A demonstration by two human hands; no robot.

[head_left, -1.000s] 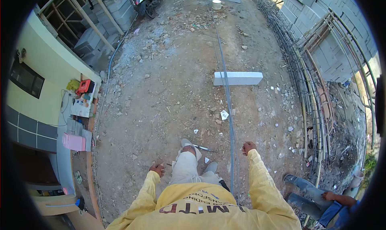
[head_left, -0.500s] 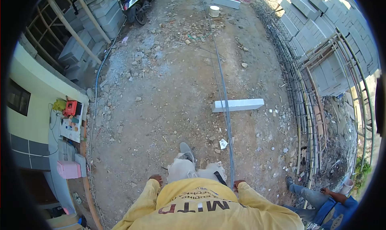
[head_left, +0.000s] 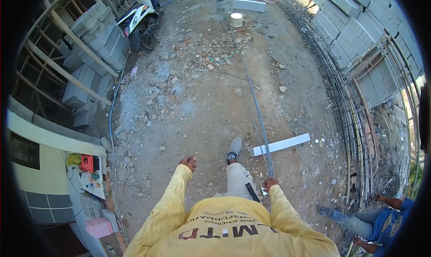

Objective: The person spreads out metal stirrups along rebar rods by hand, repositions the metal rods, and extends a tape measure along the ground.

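My right hand (head_left: 270, 182) is closed round the near end of a bundle of thin steel rods (head_left: 258, 111), which stretches far ahead along the dirt. Beneath the rods, a long pale concrete block (head_left: 287, 143) lies crosswise on the ground, just beyond my right hand. Out to the left, my left hand (head_left: 188, 163) is curled into a fist over bare dirt, with nothing showing in it. My grey shoe (head_left: 235, 147) is planted between the hands, left of the block.
Rubble (head_left: 155, 95) litters the ground ahead. Rebar cages (head_left: 345, 99) and stacked blocks (head_left: 336, 28) line the right side. A person in blue (head_left: 386, 219) sits at lower right. A motorcycle (head_left: 141, 23) stands at upper left; a white spool (head_left: 236, 19) lies ahead.
My body has moved forward, and the block is now nearer my right hand. Both arms have come forward into fuller view, and one foot has stepped ahead. The seated person's arms have shifted.
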